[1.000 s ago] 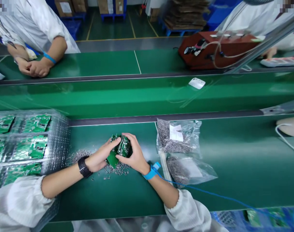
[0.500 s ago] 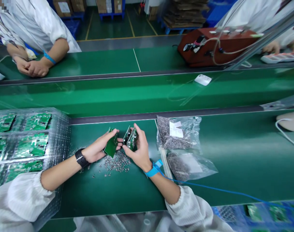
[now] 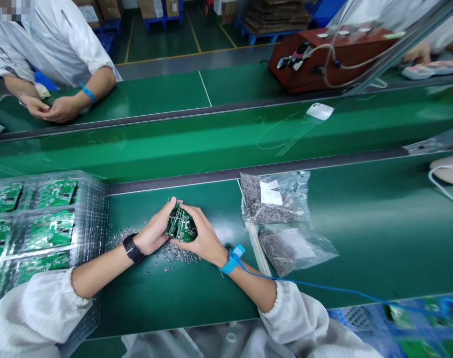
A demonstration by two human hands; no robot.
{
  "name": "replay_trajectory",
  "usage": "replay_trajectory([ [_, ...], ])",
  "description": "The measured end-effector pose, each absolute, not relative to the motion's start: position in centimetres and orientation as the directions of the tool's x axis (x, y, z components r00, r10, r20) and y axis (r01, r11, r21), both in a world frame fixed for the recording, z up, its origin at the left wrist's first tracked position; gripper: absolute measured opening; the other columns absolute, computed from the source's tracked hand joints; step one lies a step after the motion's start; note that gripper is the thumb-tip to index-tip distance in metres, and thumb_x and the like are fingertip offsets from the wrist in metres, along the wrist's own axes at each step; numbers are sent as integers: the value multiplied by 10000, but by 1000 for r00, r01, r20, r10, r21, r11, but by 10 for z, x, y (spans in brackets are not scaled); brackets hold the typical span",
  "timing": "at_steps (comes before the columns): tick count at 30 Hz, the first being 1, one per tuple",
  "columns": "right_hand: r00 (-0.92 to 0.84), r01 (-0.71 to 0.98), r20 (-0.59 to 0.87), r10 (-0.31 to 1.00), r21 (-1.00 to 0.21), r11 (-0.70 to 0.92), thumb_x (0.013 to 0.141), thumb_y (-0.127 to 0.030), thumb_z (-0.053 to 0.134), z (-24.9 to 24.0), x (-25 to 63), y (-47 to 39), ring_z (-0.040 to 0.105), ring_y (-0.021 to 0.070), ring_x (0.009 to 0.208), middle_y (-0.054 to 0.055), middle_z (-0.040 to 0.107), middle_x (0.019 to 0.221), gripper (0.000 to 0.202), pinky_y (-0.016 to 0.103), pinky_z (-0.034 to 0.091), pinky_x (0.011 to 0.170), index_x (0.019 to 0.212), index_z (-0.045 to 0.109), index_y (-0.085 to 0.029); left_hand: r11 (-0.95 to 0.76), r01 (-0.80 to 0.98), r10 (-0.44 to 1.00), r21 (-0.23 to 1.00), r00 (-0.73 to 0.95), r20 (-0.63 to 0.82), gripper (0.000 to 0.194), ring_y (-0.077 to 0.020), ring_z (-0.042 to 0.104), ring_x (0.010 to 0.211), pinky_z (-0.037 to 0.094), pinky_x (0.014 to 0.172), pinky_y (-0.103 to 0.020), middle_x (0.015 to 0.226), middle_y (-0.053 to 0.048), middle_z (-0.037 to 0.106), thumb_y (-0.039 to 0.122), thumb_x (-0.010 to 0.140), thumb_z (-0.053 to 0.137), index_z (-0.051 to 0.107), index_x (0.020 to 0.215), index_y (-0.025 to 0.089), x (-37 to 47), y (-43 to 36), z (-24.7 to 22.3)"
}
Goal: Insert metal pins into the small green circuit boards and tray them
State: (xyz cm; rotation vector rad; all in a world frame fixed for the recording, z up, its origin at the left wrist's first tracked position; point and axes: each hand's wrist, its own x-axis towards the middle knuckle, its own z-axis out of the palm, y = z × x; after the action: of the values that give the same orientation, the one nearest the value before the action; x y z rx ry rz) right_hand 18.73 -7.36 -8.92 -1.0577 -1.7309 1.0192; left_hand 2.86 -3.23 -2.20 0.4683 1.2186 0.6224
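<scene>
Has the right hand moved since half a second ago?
Yes. Judged against the upper plastic bag, which lies still, the right hand has shifted left, away from the bag and closer to the left hand.

So we've got a small bunch of green circuit boards (image 3: pixel 187 228) here, the faces we can see dotted with little silver and dark parts. They sit tilted, side by side, pale edges showing, held up between our left hand (image 3: pixel 152 236) and right hand (image 3: pixel 206 239) by the loose metal bits (image 3: pixel 178 254). Can't make out the exact count, tbh.
</scene>
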Motion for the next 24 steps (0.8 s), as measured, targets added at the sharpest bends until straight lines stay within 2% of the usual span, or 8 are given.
replay_trajectory([
  [4,-198,210,294,935,-919,333,821,-389,854,-88,191,-72,551,337,1356,110,539,1480,896,539,484,1148,1565,358,-335,767,-238,641,596,240,-729,514,-246,693,1027,555,867,-343,1118,-87,752,619,890,717,687,1202,212,25,-28,-24],
  [7,-187,196,296,937,-923,331,824,-408,846,-89,193,-71,561,338,1338,117,540,1474,906,545,494,1131,1573,343,-327,778,-188,628,600,270,-730,531,-253,695,1037,551,867,-342,1117,-87,759,638,876,723,696,1208,224,25,-29,-21],
  [12,-282,189,287,916,-919,346,836,-359,841,-92,191,-69,531,328,1374,121,520,1495,899,530,473,1159,1580,338,-317,786,-114,614,608,266,-743,538,-266,690,1083,551,902,-352,1142,-111,753,627,871,737,700,1196,200,28,-36,-18],
  [16,-343,189,336,877,-890,415,843,-371,846,-95,189,-70,460,343,1443,124,459,1561,947,558,433,1195,1608,289,-337,750,-124,660,650,219,-719,587,-261,682,1106,550,899,-350,1202,-109,735,634,894,706,662,1291,204,28,-38,-20],
  [19,-383,228,322,866,-875,427,846,-393,848,-97,187,-71,440,354,1460,132,447,1569,968,569,435,1196,1621,270,-341,724,-128,689,678,174,-703,618,-255,675,1115,546,900,-344,1216,-108,728,642,916,673,640,1342,195,28,-38,-22],
  [24,-341,228,314,886,-887,402,816,-263,831,-94,187,-72,478,338,1438,108,467,1556,950,541,451,1195,1602,304,-352,726,-135,688,675,174,-705,602,-253,680,1084,559,881,-340,1194,-112,735,635,927,663,658,1323,182,28,-36,-19],
])
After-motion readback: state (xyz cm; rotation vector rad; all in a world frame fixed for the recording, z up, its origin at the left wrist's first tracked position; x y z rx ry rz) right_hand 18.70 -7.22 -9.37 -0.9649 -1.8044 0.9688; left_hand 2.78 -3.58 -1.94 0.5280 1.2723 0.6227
